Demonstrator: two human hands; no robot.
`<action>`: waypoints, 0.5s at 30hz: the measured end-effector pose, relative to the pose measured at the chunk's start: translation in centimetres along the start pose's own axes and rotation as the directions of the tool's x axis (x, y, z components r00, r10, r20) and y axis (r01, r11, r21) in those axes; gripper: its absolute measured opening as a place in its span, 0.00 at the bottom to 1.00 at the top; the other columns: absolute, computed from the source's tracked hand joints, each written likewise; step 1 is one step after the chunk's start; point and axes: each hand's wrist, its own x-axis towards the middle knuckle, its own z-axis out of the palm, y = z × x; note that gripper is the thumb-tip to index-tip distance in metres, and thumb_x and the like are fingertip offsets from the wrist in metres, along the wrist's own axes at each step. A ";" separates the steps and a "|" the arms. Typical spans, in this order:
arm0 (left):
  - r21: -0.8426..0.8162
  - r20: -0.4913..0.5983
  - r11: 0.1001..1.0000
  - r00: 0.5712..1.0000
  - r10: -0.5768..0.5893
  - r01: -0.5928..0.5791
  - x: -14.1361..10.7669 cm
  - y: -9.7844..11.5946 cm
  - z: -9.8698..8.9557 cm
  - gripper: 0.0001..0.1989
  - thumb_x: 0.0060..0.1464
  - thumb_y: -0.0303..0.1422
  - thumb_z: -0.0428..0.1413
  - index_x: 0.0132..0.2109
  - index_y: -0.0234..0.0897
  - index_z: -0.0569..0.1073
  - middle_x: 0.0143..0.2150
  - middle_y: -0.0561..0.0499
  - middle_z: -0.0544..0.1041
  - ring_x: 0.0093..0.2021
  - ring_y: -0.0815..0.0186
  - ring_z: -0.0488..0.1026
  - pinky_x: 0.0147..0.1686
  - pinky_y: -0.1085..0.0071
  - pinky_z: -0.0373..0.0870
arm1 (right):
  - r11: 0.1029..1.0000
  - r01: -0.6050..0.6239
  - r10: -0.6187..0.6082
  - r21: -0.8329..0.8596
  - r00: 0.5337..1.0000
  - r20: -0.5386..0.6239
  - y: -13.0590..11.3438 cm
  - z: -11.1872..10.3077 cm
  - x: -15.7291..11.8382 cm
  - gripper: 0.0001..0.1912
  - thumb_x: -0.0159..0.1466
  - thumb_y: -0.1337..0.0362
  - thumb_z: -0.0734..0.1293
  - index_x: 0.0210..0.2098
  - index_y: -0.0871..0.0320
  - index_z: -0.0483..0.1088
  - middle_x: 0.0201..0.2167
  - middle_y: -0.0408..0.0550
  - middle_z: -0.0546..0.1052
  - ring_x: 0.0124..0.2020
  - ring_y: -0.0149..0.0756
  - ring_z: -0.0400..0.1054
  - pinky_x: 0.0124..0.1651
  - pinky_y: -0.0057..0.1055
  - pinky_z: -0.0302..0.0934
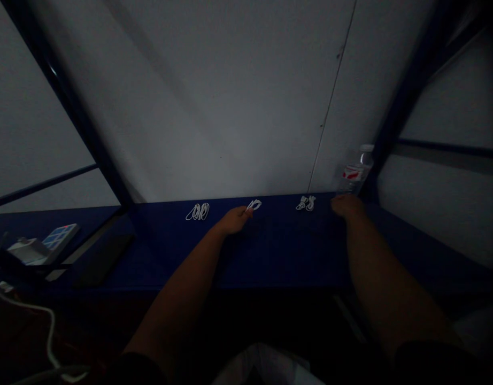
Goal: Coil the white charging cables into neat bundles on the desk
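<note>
My left hand (234,220) pinches a small coil of white cable (254,204) at its fingertips, on the dark blue bench top (270,240). Further left lies a second white coil (197,212), and a third (306,203) lies between my hands. My right hand (346,206) rests at the back of the bench, touching or just in front of the base of a clear plastic water bottle (355,170) with a red and white label. Dim light hides its fingers.
A white wall (214,107) rises behind the bench between dark blue metal uprights (410,96). At the far left are a white device (28,251), a blue-and-white box (60,238), a dark flat object (104,261) and a loose white cable (38,313).
</note>
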 end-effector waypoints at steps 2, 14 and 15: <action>-0.011 -0.002 1.000 1.000 -0.009 0.009 -0.1 0.2 0.1 0.28 0.64 0.51 0.38 0.42 0.34 0.73 0.37 0.48 0.74 0.37 0.64 0.69 0.39 0.69 0.65 | 0.994 -0.003 0.020 0.112 0.988 -0.152 -2.6 -0.7 -1.3 0.20 0.65 0.59 0.59 0.48 0.65 0.74 0.47 0.65 0.76 0.49 0.51 0.71 0.51 0.40 0.64; 0.015 -0.016 1.000 1.000 0.023 -0.023 0.1 0.1 1.3 0.27 0.65 0.50 0.39 0.48 0.33 0.73 0.44 0.44 0.77 0.44 0.60 0.72 0.46 0.66 0.67 | 0.513 0.579 -0.558 0.634 0.786 -0.267 -19.6 2.3 -12.6 0.19 0.60 0.61 0.68 0.51 0.54 0.65 0.33 0.44 0.78 0.32 0.36 0.71 0.41 0.35 0.64; 0.010 -0.034 1.000 0.999 0.011 -0.011 0.2 0.0 1.3 0.28 0.65 0.50 0.39 0.47 0.33 0.73 0.43 0.44 0.77 0.43 0.61 0.72 0.45 0.66 0.68 | 0.532 0.569 -0.537 0.627 0.799 -0.269 -19.3 2.4 -12.7 0.21 0.60 0.62 0.68 0.53 0.54 0.63 0.33 0.44 0.78 0.30 0.36 0.71 0.39 0.34 0.64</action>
